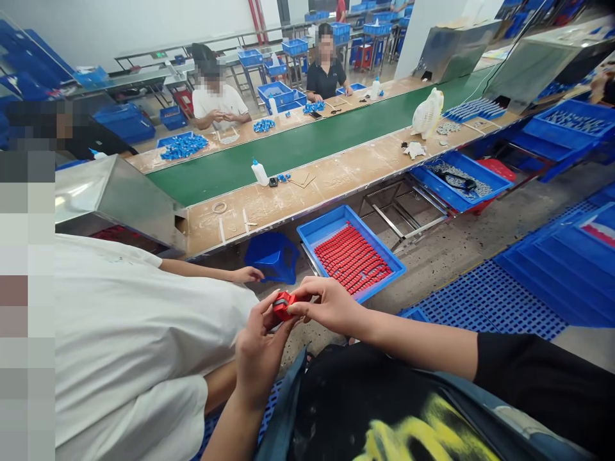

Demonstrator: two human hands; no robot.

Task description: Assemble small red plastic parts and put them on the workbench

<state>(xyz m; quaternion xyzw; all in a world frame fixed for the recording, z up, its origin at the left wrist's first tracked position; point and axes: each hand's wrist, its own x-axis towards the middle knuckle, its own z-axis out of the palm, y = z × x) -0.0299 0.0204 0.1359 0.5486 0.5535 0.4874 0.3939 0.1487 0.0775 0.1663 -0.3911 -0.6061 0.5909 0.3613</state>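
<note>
Head camera shows both hands meeting on a small red part [283,305]. The left hand [257,349] pinches its near side, fingers closed on it. The right hand [331,306] clamps its far side, above the blue tray [321,229] of red pieces.

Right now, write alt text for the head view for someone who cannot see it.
Both hands, left hand and right hand, pinch a small red part above a blue tray of red parts. A co-worker in a white shirt sits close at left; others sit across a green conveyor belt.
</note>
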